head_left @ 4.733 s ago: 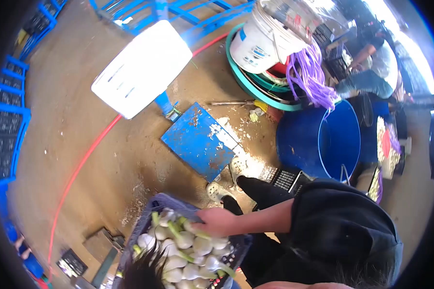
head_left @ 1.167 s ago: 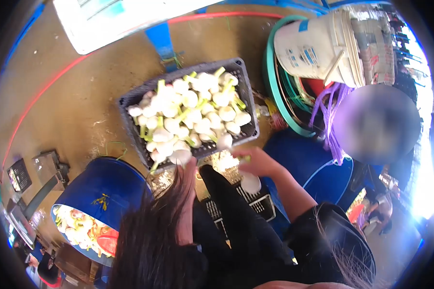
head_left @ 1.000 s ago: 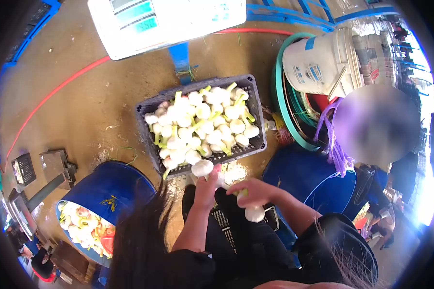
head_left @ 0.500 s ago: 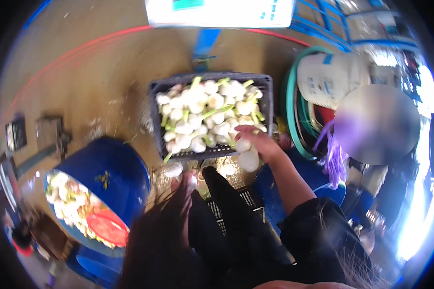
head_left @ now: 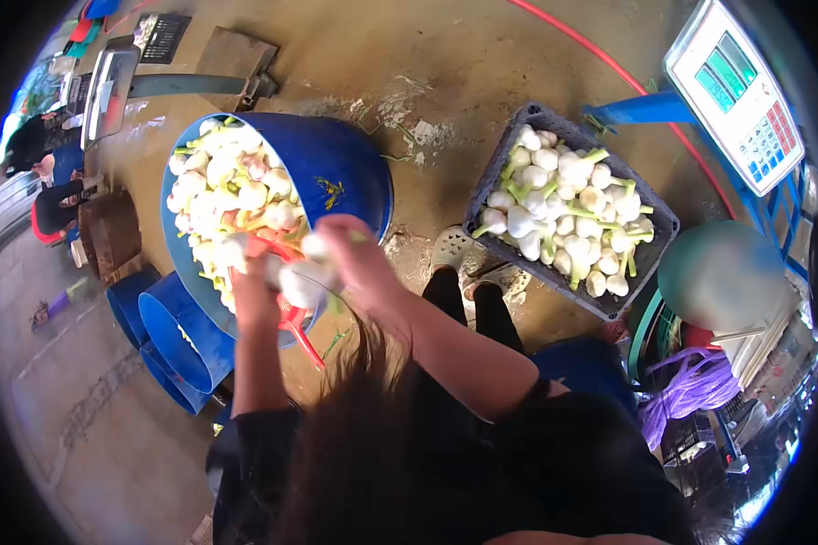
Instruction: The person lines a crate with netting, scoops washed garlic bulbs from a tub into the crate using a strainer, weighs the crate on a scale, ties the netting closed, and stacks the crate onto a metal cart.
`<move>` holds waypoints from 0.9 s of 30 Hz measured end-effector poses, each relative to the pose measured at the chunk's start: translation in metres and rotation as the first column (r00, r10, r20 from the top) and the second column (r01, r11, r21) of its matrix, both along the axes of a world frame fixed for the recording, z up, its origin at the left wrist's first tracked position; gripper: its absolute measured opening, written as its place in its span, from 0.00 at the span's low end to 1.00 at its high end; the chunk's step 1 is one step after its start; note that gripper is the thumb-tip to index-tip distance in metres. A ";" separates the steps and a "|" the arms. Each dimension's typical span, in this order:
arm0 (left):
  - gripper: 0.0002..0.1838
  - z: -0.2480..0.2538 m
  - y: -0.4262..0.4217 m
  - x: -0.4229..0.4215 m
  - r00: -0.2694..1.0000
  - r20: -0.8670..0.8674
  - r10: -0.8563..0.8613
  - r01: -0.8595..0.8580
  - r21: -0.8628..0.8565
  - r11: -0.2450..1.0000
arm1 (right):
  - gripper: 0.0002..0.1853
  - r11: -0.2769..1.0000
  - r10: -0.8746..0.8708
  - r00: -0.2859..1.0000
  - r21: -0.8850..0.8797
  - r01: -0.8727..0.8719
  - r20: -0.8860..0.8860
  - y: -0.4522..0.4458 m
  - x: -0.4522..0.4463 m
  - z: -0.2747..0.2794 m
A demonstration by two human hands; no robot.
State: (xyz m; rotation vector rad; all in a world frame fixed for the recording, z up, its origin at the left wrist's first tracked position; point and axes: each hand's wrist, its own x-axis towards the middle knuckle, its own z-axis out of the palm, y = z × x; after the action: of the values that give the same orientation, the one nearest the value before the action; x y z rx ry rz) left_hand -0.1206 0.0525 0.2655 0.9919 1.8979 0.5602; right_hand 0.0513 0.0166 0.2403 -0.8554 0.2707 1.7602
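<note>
Both of my hands are over the mouth of a tilted blue barrel [head_left: 359, 173] full of garlic bulbs [head_left: 236, 173] with short green stems. My right hand [head_left: 362, 259] is closed on garlic, with a white bulb at its fingertips. My left hand [head_left: 257, 286] is slightly blurred, its fingers curled on a garlic bulb. Between the hands is another white garlic bulb [head_left: 302, 284]; which hand bears it I cannot tell. Partly hidden behind my hands, a red plastic basket [head_left: 293, 320] lies at the barrel's lower rim.
Right of my feet, a dark crate [head_left: 509, 154] holds many garlic bulbs. A scale display [head_left: 732, 82] stands beyond it on a blue post. Blue tubs [head_left: 186, 331] stand at left, a purple net bundle [head_left: 695, 386] at right. A red hose [head_left: 591, 54] crosses the wet floor.
My view has swung left from the crate to the barrel. My right hand has left the crate with garlic and is over the barrel; my left hand has come into view beside it.
</note>
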 end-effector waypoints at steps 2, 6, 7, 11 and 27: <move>0.13 -0.006 0.030 -0.029 0.993 0.103 0.052 -0.058 0.058 0.997 | 0.18 1.000 -0.027 0.998 0.012 0.028 -0.061 0.027 -0.040 -0.009; 0.15 -0.034 0.066 -0.070 0.946 0.252 0.202 -0.205 -0.015 0.979 | 0.22 0.999 -0.032 0.998 0.033 0.034 -0.047 0.039 -0.067 -0.035; 0.15 -0.039 0.071 -0.072 0.968 0.204 0.145 -0.138 -0.048 0.989 | 0.22 0.999 -0.026 0.999 0.032 0.027 -0.045 0.037 -0.071 -0.042; 0.17 -0.065 0.080 -0.067 0.991 -0.130 -0.031 0.027 -0.029 0.999 | 0.23 0.963 0.062 0.770 0.164 -0.213 0.635 0.022 -0.084 -0.053; 0.18 -0.098 0.130 -0.109 -0.051 -0.780 -0.624 0.882 -0.328 0.338 | 0.26 0.721 -0.113 -0.541 -0.306 -0.622 0.833 0.043 -0.093 -0.074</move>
State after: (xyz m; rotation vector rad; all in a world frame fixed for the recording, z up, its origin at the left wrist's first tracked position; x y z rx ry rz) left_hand -0.2295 0.1820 0.1671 2.6886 1.4567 -0.5456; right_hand -0.0419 0.0599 0.1659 -1.9122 -1.9154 0.5851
